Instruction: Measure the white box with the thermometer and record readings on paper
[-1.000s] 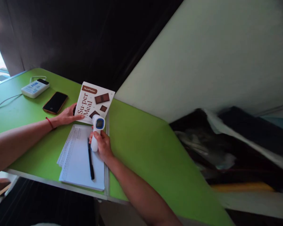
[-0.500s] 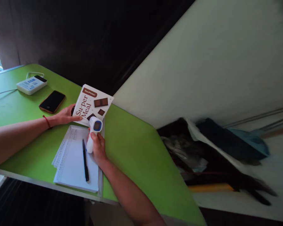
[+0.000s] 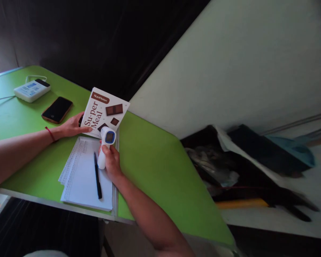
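Observation:
My left hand (image 3: pixel 74 126) grips the lower left corner of a white box (image 3: pixel 96 110) printed "NutriMotion Su-per Meal" with brown chocolate pieces, thumb across its front. The box stands tilted above the far end of some papers. My right hand (image 3: pixel 111 159) is wrapped around the handle of a white and blue infrared thermometer (image 3: pixel 103 146), its small screen facing me. The thermometer's head overlaps the box's lower edge in view; whether they touch I cannot tell. Below it, a black pen (image 3: pixel 97 176) lies on a stack of white paper (image 3: pixel 82 182) with handwritten sheets at its left.
On the green table (image 3: pixel 149 167), a smartphone (image 3: pixel 57 109) lies left of the box, and beyond it a white device (image 3: pixel 32 90) with cables. Behind rises a dark panel (image 3: pixel 96 39) beside a pale wall (image 3: pixel 243 71). Dark bags and cloths (image 3: pixel 246 167) lie to the right.
The view has shifted slightly, so the table and its things sit a little higher. Both hands keep their holds on the box and the thermometer.

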A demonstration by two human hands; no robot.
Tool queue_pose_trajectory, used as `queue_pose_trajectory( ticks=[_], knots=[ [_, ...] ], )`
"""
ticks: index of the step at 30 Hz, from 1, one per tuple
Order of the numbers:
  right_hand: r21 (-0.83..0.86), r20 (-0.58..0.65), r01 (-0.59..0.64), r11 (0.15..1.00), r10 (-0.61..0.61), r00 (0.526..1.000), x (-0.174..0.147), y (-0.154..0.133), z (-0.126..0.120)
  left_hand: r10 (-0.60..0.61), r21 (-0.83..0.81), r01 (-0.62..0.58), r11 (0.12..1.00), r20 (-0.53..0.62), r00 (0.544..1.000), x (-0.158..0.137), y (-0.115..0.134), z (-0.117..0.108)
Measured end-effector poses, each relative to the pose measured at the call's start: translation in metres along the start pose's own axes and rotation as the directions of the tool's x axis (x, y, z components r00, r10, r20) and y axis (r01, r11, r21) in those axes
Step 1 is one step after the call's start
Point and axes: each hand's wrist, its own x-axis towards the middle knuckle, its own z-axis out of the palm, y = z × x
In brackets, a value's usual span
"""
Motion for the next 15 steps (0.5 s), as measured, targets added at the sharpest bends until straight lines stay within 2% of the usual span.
queue_pose_trajectory(
  ticks=[4, 10, 15],
  knots=[
    [0.005, 0.037, -0.001, 1.0, 0.0, 0.999, 0.0003, -0.002, 0.0, -0.007, 0.042, 0.008, 0.999, -0.025, 1.0, -0.001, 0.0004, -0.0018],
    [-0.049, 0.09, 0.048, 0.998, -0.043, 0.995, 0.0029, -0.0056, -0.0006, 0.045, 0.058, -0.045, 0.997, -0.007, 0.999, -0.0025, 0.0014, -0.0009],
    [-0.047, 0.072, 0.051, 0.998, -0.048, 0.996, 0.0039, -0.0023, -0.0013, 0.066, 0.077, -0.068, 0.995, 0.02, 0.998, -0.0016, -0.0016, -0.0003]
  ],
)
